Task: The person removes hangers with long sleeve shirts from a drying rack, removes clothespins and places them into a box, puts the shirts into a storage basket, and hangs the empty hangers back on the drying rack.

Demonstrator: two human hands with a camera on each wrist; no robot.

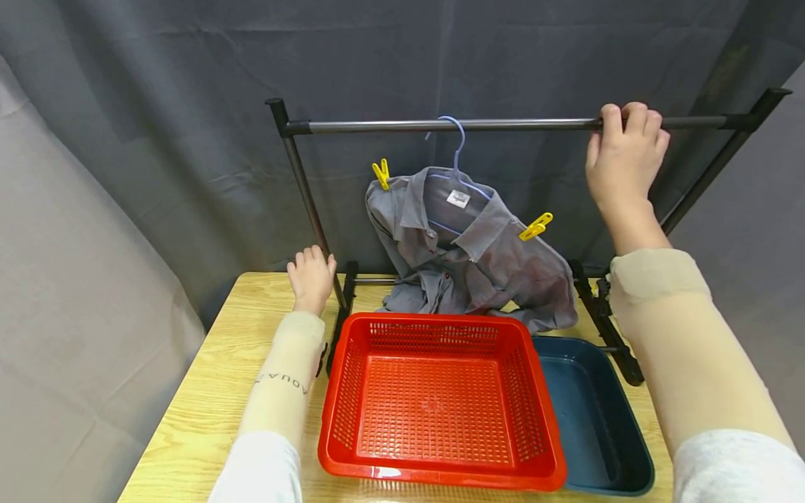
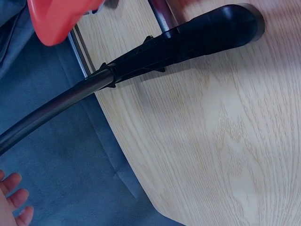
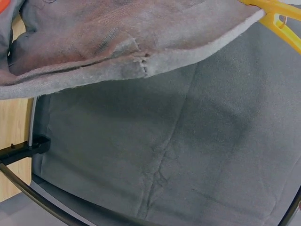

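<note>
A grey collared shirt (image 1: 503, 269) hangs on a light blue hanger (image 1: 461, 143) from the top rail of a dark metal clothes rack (image 1: 503, 125). Two yellow clothespins are clipped at its shoulders, a left one (image 1: 381, 175) and a right one (image 1: 537, 227). My right hand (image 1: 625, 157) grips the rail to the right of the hanger, fingers curled over the bar. Low beside the rack's left upright (image 1: 307, 192) is my left hand (image 1: 312, 278); in the left wrist view its loosely spread fingers (image 2: 18, 198) show below the pole, holding nothing.
A red perforated basket (image 1: 434, 477) stands at the front of the wooden table (image 1: 207, 391). To its right, partly covered by it, lies a dark blue tray (image 1: 629, 426). The rack's black feet (image 1: 606, 325) rest on the tabletop. Grey cloth (image 1: 189, 84) hangs behind.
</note>
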